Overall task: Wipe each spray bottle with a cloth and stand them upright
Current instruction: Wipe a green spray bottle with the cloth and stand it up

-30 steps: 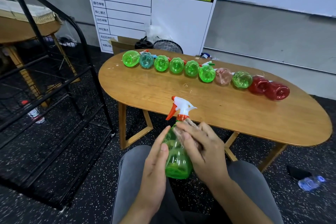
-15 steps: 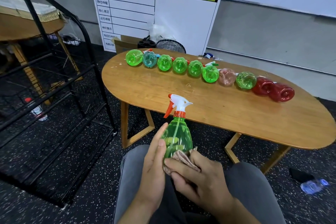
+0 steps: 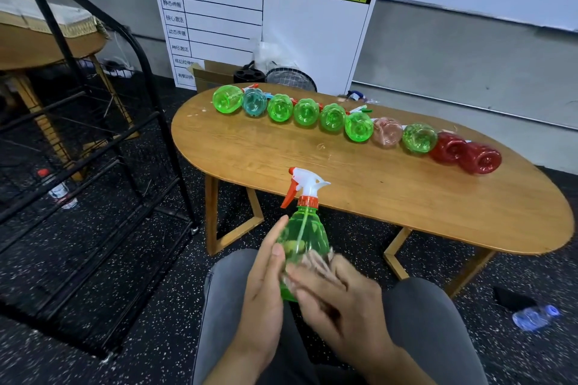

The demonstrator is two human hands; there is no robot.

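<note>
A green spray bottle [image 3: 308, 231] with a white and orange trigger head is upright above my lap, in front of the table's near edge. My left hand [image 3: 262, 294] holds its left side, fingers wrapping behind the body. My right hand [image 3: 341, 306], blurred by motion, presses a pinkish-brown cloth [image 3: 316, 261] against the bottle's lower right side. Several more spray bottles lie on their sides in a row along the far side of the wooden table [image 3: 375, 197], from a green one [image 3: 227, 99] at the left to a red one [image 3: 480, 158] at the right.
A black metal rack [image 3: 93, 150] stands to the left of the table. A printed board [image 3: 312, 40] leans on the wall behind it. On the floor at the right lie a plastic water bottle [image 3: 534, 317] and a flat black object [image 3: 513, 297].
My right hand slid the cloth from the bottle's neck down to its base, then back up to the lower body. My left hand kept its hold on the bottle.
</note>
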